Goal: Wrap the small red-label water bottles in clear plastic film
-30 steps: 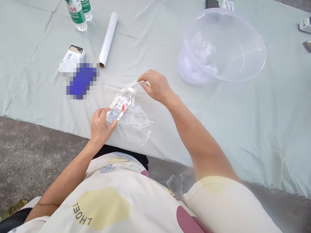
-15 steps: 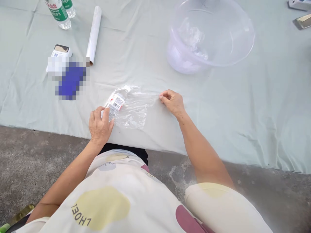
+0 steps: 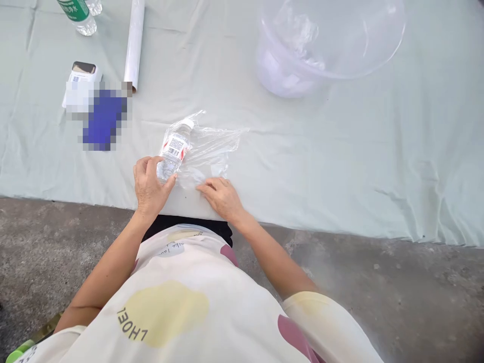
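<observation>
A small clear bottle (image 3: 174,149) with a white cap and a red-and-white label lies on the cloth, cap pointing away from me. Thin clear plastic film (image 3: 212,146) lies around it and spreads out crumpled to its right. My left hand (image 3: 150,184) grips the bottle's base, thumb on one side and fingers on the other. Just right of it, my right hand (image 3: 221,197) pinches the near edge of the film with its fingers together.
A clear plastic basin (image 3: 287,83) holding crumpled film stands at the back right. At the left are a roll of film (image 3: 134,45), a white device (image 3: 81,75), a blurred blue object (image 3: 105,120) and water bottles (image 3: 81,17). The pale tablecloth (image 3: 340,166) ends at my waist.
My right hand has left the film's far right corner and come left and nearer, onto its near edge. The left hand stays at the bottle. The view has shifted slightly.
</observation>
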